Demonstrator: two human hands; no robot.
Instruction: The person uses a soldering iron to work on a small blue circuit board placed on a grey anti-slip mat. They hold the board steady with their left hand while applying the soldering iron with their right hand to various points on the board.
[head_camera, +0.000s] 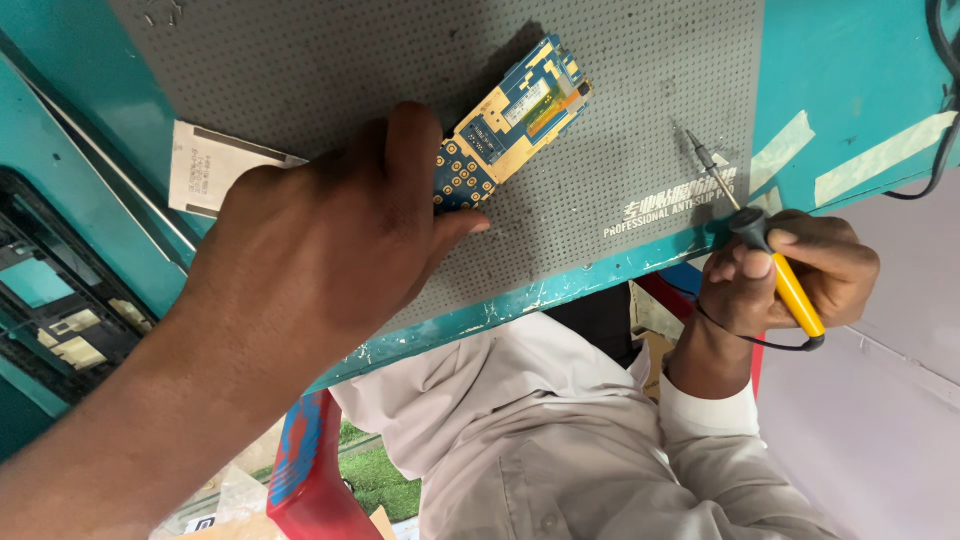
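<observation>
We see the left hand (320, 245) lying on a blue and gold circuit board (515, 115), fingers closed down over its lower end, thumb tip resting on the mat beside it. The board lies flat on a grey dotted mat (620, 60), slanting from the hand up toward the top of the view; its upper half is uncovered and shows gold patches and a small pale rectangle.

The right hand (790, 275) is wrapped tightly around a soldering iron (770, 255) with a yellow handle and black collar. The thin metal tip points up and left and sits over the mat's lower right part, well apart from the board. A thin black cord (760, 340) loops from the handle's end under the wrist.

Containers: on the left edge we note a black frame or tray (60, 320) on the teal surface, holding small pale pieces; what they are we cannot tell.

Labels and signs: a white rectangular card (205, 165) with small dark print lies at the mat's left edge, partly hidden by the left hand. White lettering is printed on the mat's lower right part. Pale strips of tape (880, 155) are stuck on the teal table (850, 60) to the right. A black cable (945, 100) hangs at the far right
</observation>
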